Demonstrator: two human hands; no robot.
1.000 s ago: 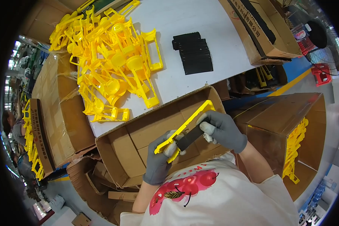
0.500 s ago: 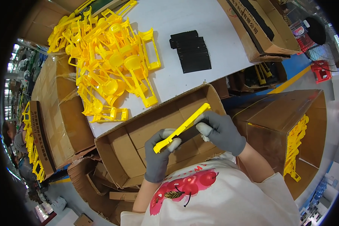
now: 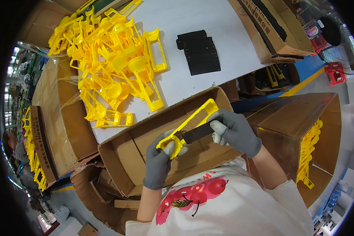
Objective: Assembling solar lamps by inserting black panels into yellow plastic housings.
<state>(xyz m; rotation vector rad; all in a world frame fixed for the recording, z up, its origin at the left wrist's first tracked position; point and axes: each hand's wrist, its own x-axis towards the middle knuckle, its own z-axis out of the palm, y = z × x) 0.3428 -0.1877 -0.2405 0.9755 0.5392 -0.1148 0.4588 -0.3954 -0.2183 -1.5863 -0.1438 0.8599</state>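
My left hand [image 3: 159, 158], in a grey glove, is closed round the lower end of a yellow plastic frame [image 3: 189, 121]. The frame tilts up to the right, above an open cardboard box. My right hand [image 3: 236, 133], gloved too, pinches the right end of a flat black strip [image 3: 197, 133]. The strip's left end meets the frame beside my left thumb; whether it is seated there I cannot tell. On the white table lies a heap of yellow plastic frames [image 3: 114, 59], and to its right a stack of flat black strips [image 3: 201, 55].
The open cardboard box [image 3: 139, 173] sits between me and the white table [image 3: 177, 92]. Another box [image 3: 295, 114] at the right holds yellow frames. A box of black pieces [image 3: 281, 43] stands on the table's far right. Tall cartons [image 3: 53, 118] stand at left; a fan [image 3: 340, 47] is far right.
The yellow frame has turned so its open side shows. The black strip, mostly hidden before, is now in view between both hands. My left hand has shifted slightly left.
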